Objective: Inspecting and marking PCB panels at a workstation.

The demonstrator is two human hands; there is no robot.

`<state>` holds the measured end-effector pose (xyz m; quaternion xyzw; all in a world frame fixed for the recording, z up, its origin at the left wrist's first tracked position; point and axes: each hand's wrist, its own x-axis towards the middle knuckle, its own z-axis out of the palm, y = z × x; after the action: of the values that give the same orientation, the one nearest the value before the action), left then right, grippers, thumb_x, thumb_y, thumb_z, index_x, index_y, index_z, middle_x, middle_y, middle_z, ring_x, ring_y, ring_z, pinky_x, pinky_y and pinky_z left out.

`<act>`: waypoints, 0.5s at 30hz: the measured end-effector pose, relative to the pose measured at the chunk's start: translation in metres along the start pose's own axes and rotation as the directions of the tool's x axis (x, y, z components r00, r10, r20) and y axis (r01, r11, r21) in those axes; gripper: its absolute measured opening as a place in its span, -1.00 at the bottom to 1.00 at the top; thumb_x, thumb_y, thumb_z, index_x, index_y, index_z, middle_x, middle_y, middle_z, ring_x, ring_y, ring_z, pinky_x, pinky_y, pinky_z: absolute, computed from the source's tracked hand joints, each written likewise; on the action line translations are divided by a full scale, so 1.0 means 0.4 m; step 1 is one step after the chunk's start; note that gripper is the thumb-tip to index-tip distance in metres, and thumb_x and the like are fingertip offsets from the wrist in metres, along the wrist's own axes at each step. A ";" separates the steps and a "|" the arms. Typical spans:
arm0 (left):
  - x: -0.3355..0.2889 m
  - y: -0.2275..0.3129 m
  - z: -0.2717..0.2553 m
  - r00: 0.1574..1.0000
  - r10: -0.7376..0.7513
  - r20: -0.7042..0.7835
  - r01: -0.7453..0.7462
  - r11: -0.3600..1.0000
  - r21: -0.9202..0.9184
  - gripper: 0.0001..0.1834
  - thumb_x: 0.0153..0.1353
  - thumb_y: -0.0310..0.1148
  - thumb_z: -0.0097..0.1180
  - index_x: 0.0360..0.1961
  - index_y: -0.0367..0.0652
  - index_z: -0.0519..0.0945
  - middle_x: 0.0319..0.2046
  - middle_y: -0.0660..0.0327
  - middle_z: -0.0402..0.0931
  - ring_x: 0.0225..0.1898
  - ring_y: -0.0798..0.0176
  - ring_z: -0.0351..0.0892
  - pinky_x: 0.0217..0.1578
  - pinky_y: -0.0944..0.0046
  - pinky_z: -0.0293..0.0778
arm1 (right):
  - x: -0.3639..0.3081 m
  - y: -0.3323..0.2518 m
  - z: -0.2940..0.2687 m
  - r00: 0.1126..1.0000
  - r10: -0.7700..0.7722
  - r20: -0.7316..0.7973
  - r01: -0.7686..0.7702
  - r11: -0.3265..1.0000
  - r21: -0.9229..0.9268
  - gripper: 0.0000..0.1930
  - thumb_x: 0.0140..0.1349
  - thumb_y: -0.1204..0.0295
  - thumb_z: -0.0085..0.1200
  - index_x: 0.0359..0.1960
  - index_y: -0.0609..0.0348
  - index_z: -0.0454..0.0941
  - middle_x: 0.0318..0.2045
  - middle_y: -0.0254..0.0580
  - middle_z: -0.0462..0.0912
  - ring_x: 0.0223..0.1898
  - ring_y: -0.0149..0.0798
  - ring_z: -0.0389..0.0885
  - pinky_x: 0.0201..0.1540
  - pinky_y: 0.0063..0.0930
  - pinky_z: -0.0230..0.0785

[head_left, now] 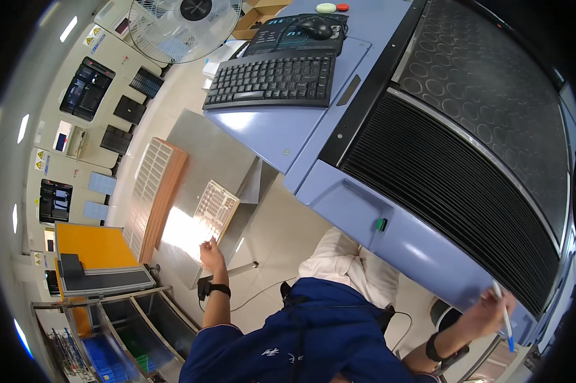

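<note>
While the right hand (490, 314) clasps a pen (507, 322) between its fingers at the near right corner of the blue machine housing (428, 255), with the pen's blue end pointing toward the near side, the left hand (213, 254) is positioned at the near edge of a pale, grid-patterned panel (216, 207). The left fingertips are drawn close together at that edge; glare and small size prevent confirmation of whether they are clamped on it, so the state of this grip cannot be told. A black wristband (214, 290) is fitted above the left hand. The panel lies flat on a metal table (205, 137), left of the housing and just right of a stack of orange-brown boards (165, 201). The step in hand appears to be handling the panel by its edge, with the pen kept ready in the other hand. The next move probably calls for a secure hold on the panel's edge, with the pen kept clear of the patterned face. Beyond the hands, a black ribbed cover (454, 191) spans the right side of the housing. Farther off, a keyboard (272, 80) and a mouse (315, 27) rest on the housing's far left portion. At the far left, a fan (195, 9) stands before a row of pale machines (123, 64).
</note>
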<state>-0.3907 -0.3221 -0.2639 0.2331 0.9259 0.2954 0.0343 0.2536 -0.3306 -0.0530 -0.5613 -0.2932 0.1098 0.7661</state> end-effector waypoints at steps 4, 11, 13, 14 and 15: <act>0.050 0.043 0.041 0.837 0.547 0.014 -0.541 0.823 0.170 -0.37 0.30 -0.13 0.23 0.27 -0.31 0.45 0.24 -0.17 0.43 0.34 -0.23 0.27 0.31 -0.04 0.21 | 0.098 -0.008 -0.310 0.987 -0.142 -0.072 0.139 0.989 -0.051 -0.63 0.44 0.22 -0.04 -0.01 0.34 0.52 -0.19 -0.06 0.63 -0.19 -0.30 0.55 -0.16 -0.39 0.37; 0.069 0.099 0.098 0.821 0.524 0.225 -0.565 0.803 0.190 -0.54 0.43 -0.12 0.01 0.25 -0.10 0.52 0.21 -0.05 0.50 0.28 -0.24 0.39 0.22 -0.07 0.36 | 0.194 -0.017 -0.827 0.785 -0.582 -0.212 -0.026 0.311 -0.950 -0.59 0.40 0.25 0.00 0.09 0.36 0.51 -0.13 0.07 0.66 -0.14 -0.10 0.61 -0.08 -0.26 0.41; 0.065 0.115 0.091 0.841 0.500 0.206 -0.539 0.805 0.248 -0.59 0.44 -0.15 -0.01 0.17 -0.12 0.58 0.17 -0.05 0.54 0.21 -0.24 0.47 0.17 -0.05 0.42 | 0.147 -0.018 -0.932 0.797 -0.561 -0.224 -0.196 0.111 -0.974 -0.59 0.40 0.26 0.00 0.09 0.37 0.51 -0.12 0.09 0.65 -0.12 -0.07 0.60 -0.06 -0.24 0.41; 0.066 0.123 0.087 0.840 0.500 0.209 -0.540 0.806 0.243 -0.59 0.44 -0.15 -0.01 0.17 -0.12 0.58 0.17 -0.05 0.54 0.21 -0.24 0.47 0.17 -0.05 0.42 | 0.113 -0.007 -0.984 0.813 -0.529 -0.244 -0.275 0.021 -0.961 -0.59 0.39 0.26 0.01 0.09 0.37 0.51 -0.11 0.10 0.65 -0.11 -0.06 0.60 -0.04 -0.23 0.41; 0.069 0.129 0.080 0.851 0.483 0.208 -0.524 0.815 0.247 -0.60 0.44 -0.15 -0.01 0.15 -0.13 0.59 0.17 -0.05 0.53 0.21 -0.23 0.47 0.17 -0.04 0.42 | 0.075 0.005 -1.035 0.831 -0.484 -0.273 -0.346 -0.065 -0.936 -0.59 0.39 0.27 0.01 0.09 0.38 0.51 -0.11 0.11 0.65 -0.11 -0.04 0.60 -0.03 -0.22 0.41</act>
<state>-0.3876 -0.2557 -0.2590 0.4919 0.8598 0.1361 -0.0173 0.5149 -0.6444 -0.1269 -0.9212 -0.0749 -0.3478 0.1574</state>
